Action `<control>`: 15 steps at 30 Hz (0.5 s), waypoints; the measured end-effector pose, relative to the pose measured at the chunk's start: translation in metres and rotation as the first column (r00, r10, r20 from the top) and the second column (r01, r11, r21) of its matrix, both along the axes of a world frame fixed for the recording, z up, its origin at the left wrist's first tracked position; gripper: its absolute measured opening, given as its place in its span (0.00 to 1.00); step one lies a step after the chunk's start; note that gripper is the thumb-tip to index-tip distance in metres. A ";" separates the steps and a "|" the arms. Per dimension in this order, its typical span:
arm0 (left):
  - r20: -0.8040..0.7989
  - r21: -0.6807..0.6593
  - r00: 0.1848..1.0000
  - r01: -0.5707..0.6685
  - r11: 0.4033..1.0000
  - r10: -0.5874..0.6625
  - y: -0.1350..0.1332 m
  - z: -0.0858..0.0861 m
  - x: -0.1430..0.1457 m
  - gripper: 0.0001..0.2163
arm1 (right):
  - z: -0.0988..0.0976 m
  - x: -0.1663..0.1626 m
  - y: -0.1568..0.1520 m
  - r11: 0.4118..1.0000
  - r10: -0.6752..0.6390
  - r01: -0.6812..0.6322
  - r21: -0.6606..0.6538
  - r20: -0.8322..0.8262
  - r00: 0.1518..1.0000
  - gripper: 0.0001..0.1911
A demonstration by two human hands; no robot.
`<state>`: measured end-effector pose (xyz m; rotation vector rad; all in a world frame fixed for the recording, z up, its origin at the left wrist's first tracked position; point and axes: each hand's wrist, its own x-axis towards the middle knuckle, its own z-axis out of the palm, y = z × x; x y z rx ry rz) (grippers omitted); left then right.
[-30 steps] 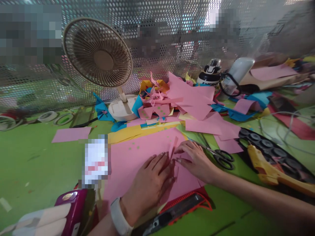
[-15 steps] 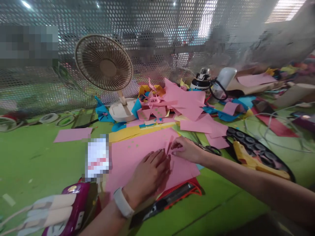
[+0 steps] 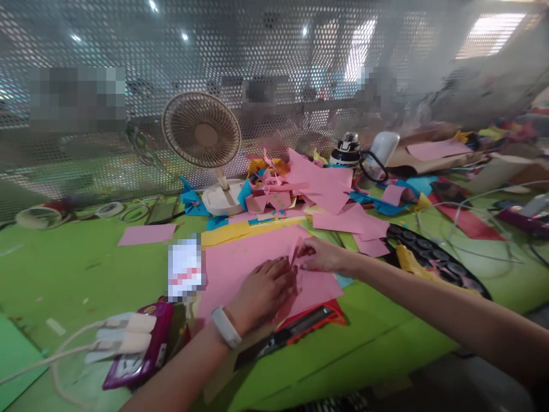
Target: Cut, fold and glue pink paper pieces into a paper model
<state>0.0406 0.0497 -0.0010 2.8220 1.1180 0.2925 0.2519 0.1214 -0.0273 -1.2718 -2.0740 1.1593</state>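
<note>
A large sheet of pink paper [image 3: 231,272] lies on the green table in front of me. My left hand [image 3: 268,289], with a white band on its wrist, rests flat on the pink paper, fingers stretched out. Just to its right, my right hand [image 3: 319,255] pinches the raised edge of a narrow pink paper flap [image 3: 294,250]. Whether that flap belongs to a separate piece is hard to tell, since my fingers partly cover it. Below my hands, near the table's front, lies a box cutter [image 3: 295,332] with a black and red-orange body.
A small fan [image 3: 206,135] stands at the back left beside a heap of pink paper scraps [image 3: 319,186]. A purple power strip [image 3: 158,332] with plugs sits at front left. Right of my forearm are a black tray [image 3: 454,260] and a yellow glue gun [image 3: 409,263].
My view has shifted, so the left-hand things appear farther right and the fan lower. Both hands stay at nearly the same place on the pink paper, the right still pinching.
</note>
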 end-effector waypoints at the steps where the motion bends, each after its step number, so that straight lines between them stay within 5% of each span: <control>1: 0.017 -0.027 1.000 0.005 1.000 -0.004 0.001 0.002 -0.001 0.17 | -0.001 0.000 0.001 1.000 0.005 -0.005 0.001 0.000 1.000 0.14; 6: 0.191 -0.132 0.968 -0.139 0.982 0.163 0.010 0.009 0.004 0.13 | -0.006 0.000 0.005 1.000 0.008 -0.008 0.000 0.007 1.000 0.13; 11: 0.144 -0.247 0.859 -0.450 0.858 0.491 0.026 0.004 0.020 0.13 | -0.006 -0.001 0.003 1.000 0.001 -0.001 -0.004 0.001 1.000 0.12; 15: 0.119 -0.304 0.846 -0.468 0.830 0.520 0.037 0.001 0.026 0.11 | -0.002 0.000 0.000 1.000 0.000 0.000 -0.007 -0.004 1.000 0.13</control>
